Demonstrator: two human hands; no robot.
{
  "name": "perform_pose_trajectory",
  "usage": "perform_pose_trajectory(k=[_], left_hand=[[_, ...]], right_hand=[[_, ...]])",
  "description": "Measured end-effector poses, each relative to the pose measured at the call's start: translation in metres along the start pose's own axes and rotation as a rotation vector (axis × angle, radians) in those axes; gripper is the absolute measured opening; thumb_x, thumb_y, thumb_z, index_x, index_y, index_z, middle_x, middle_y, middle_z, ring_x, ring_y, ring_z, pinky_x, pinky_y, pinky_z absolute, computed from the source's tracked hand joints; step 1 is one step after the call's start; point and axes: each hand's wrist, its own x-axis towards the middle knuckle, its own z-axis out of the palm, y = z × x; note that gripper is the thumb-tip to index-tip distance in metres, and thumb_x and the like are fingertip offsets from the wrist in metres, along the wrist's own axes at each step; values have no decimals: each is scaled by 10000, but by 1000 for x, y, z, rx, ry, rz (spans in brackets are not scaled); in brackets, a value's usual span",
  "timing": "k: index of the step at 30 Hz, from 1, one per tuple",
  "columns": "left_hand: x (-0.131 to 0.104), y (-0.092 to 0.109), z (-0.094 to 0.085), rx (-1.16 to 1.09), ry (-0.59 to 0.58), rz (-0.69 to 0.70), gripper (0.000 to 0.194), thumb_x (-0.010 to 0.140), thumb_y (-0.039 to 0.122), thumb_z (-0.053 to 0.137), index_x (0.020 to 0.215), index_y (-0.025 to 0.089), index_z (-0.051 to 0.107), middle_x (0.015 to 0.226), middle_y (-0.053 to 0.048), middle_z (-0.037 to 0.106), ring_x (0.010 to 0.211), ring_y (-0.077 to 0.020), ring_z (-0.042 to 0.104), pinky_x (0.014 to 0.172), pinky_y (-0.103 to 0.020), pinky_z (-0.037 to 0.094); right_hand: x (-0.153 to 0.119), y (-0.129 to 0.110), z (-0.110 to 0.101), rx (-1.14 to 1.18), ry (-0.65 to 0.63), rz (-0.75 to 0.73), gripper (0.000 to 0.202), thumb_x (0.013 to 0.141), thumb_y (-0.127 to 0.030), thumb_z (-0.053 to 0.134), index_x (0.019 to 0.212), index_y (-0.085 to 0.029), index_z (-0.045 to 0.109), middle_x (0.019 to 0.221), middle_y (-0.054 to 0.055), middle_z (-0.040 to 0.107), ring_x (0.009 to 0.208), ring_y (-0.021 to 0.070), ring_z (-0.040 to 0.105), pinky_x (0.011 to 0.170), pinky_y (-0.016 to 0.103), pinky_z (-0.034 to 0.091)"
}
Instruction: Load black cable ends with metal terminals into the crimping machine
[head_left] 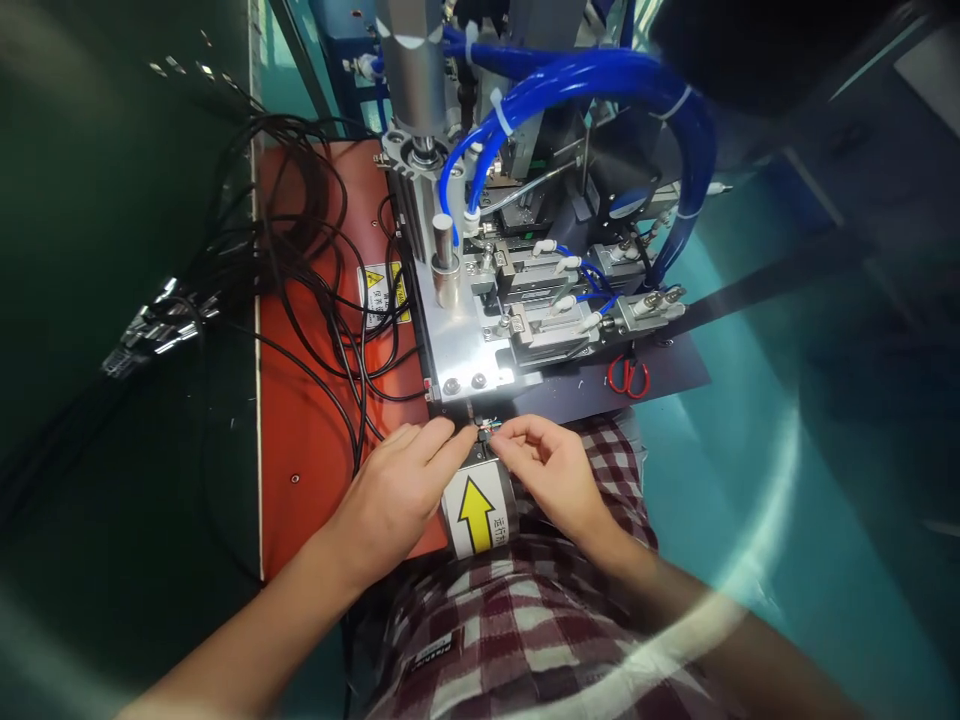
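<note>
Both hands meet at the front of a metal machine (465, 345), just above a white label with a yellow arrow (476, 512). My left hand (405, 475) has its fingers bent and closed at the left side of a small dark fixture. From the right, my right hand (551, 470) pinches at the ends of small thin coloured wires (487, 427). The wire ends lie between the fingertips of the two hands. What my left fingertips hold, if anything, is too small to tell.
Black cables (322, 300) lie looped over the orange-red surface (300, 520) on the left, with shiny connectors (161, 325) beyond its edge. Red-handled scissors (628, 378) rest right of the machine. Blue air hoses (600, 75) arch above.
</note>
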Motion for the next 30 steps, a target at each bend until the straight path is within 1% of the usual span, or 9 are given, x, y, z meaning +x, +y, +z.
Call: perform_pose_trajectory(k=[4, 6, 10, 12, 15, 17, 21, 26, 30], left_hand=[[0, 0, 0, -5, -6, 5, 278, 949, 122, 371, 1114, 82, 592, 872, -84, 620, 713, -176, 556, 614, -283, 442], [0, -1, 0, 4, -4, 7, 285, 952, 123, 362, 1117, 86, 592, 872, -82, 620, 709, -172, 552, 613, -282, 442], [1, -1, -1, 28, -9, 17, 301, 943, 101, 354, 1124, 87, 594, 872, -85, 617, 694, -168, 526, 604, -287, 436], [2, 1, -4, 46, -15, 23, 294, 932, 100, 376, 1117, 85, 604, 869, -94, 610, 716, -184, 514, 617, -304, 431], [4, 9, -10, 149, -25, -8, 290, 904, 107, 422, 1121, 99, 616, 899, -116, 599, 815, -245, 507, 686, -377, 425], [4, 14, -12, 187, -79, -48, 331, 874, 84, 432, 1161, 88, 599, 930, -130, 593, 830, -263, 496, 682, -393, 419], [2, 17, -9, 68, -189, -117, 393, 846, 60, 425, 1218, 62, 553, 962, -132, 582, 786, -235, 490, 624, -345, 437], [2, 11, -5, 45, -126, -112, 336, 862, 82, 420, 1151, 84, 590, 933, -113, 590, 781, -227, 501, 633, -337, 465], [2, 6, -5, -29, -72, -94, 328, 877, 64, 399, 1138, 100, 595, 930, -96, 590, 791, -204, 512, 659, -312, 486]], right_hand=[[2, -7, -3, -332, 83, -260, 118, 828, -262, 577, 747, -190, 626, 689, 3, 582, 583, 127, 484, 579, 268, 392], [7, -9, -7, -371, 75, -305, 108, 826, -250, 574, 745, -198, 622, 707, 4, 582, 602, 131, 488, 606, 274, 398], [19, -5, -12, -46, -124, -28, 189, 793, -360, 617, 713, -191, 588, 514, -61, 444, 461, 100, 376, 460, 241, 309], [23, -1, -13, 79, -178, 61, 240, 767, -406, 645, 701, -185, 577, 474, -80, 406, 433, 87, 346, 437, 230, 272], [25, 4, -14, 162, -195, 87, 276, 750, -435, 671, 704, -177, 581, 485, -82, 421, 437, 77, 349, 445, 225, 267], [25, 5, -14, 221, -199, 103, 288, 757, -446, 666, 725, -170, 591, 528, -72, 458, 444, 71, 366, 456, 224, 275], [23, 4, -9, 267, -166, 80, 288, 806, -449, 620, 791, -162, 600, 704, -30, 564, 482, 65, 449, 488, 227, 318], [25, 3, 0, 252, -123, 41, 277, 788, -424, 655, 736, -175, 547, 631, -54, 538, 472, 73, 446, 493, 230, 338], [25, 3, 1, 249, -178, 54, 289, 820, -433, 611, 709, -182, 522, 514, -72, 494, 461, 85, 425, 506, 235, 331]])
